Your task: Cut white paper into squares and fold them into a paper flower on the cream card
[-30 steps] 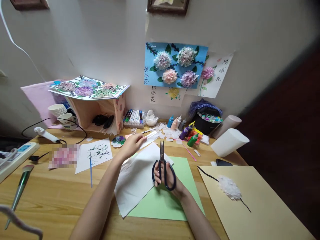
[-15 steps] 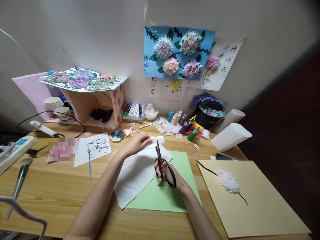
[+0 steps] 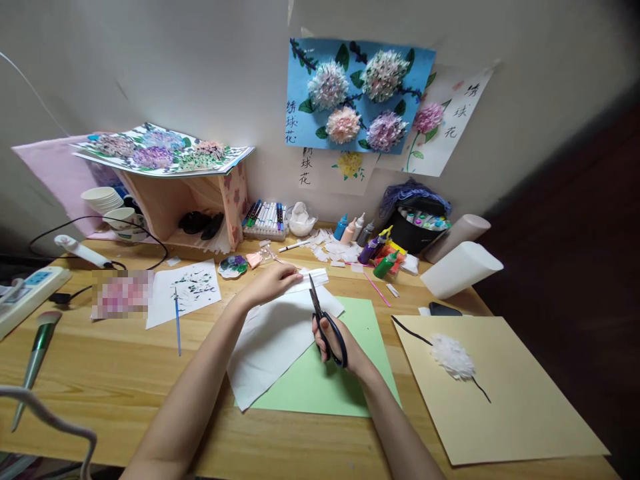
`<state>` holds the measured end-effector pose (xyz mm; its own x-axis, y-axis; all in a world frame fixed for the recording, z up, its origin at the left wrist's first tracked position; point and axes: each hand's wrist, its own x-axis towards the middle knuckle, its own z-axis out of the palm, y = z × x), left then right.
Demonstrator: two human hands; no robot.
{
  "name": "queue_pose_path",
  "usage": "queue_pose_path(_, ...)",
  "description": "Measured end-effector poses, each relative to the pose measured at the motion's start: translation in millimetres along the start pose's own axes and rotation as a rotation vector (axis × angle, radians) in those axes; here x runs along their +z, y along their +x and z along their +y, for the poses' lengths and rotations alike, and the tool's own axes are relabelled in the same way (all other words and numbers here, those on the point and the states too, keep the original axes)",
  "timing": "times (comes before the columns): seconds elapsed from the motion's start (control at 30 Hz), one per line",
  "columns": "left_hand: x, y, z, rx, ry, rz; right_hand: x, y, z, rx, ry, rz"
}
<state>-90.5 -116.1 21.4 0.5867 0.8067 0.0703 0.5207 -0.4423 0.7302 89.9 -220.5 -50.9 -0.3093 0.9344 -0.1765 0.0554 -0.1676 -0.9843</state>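
Note:
My left hand [image 3: 273, 283] is closed on the left part of a folded white paper strip [image 3: 316, 277], which looks like tissue. In my right hand [image 3: 346, 341] is a pair of scissors [image 3: 315, 297] with black handles, its blades pointing up and away from me and nearly together. The blade tips are at the strip's near edge; whether they touch it I cannot tell. Below both hands a larger white tissue sheet [image 3: 273, 347] lies partly over a green sheet of paper [image 3: 345, 393]. My left fingertips partly cover the strip.
At right lies a cream board [image 3: 520, 400] with a white paper flower [image 3: 453, 357]. Paint bottles [image 3: 385, 265], white scraps [image 3: 340, 250] and a tissue roll [image 3: 463, 269] stand or lie behind. Leftward are a paint palette [image 3: 233, 267], a blue-handled paintbrush [image 3: 178, 327] and a makeup brush [image 3: 36, 360].
The scissors' handles have come closer together and the blades have closed somewhat. My left hand keeps its hold on the strip. The whole view has shifted slightly.

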Motion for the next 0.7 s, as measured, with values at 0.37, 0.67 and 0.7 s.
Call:
queue_pose_path(0.37,-3.2,-0.3,-3.7,-0.032,-0.162,-0.093,3.3,-0.7,-3.3,-0.029,-0.061,0.038)
queue_pose_path(0.67,-1.9,-0.6,-3.1,-0.027,-0.161,-0.146,3.9,1.1,0.1,-0.058,-0.05,0.036)
queue_pose_path(0.7,-1.7,-0.6,-3.1,-0.027,-0.164,-0.146,4.4,1.1,-0.2,-0.05,-0.054,0.047)
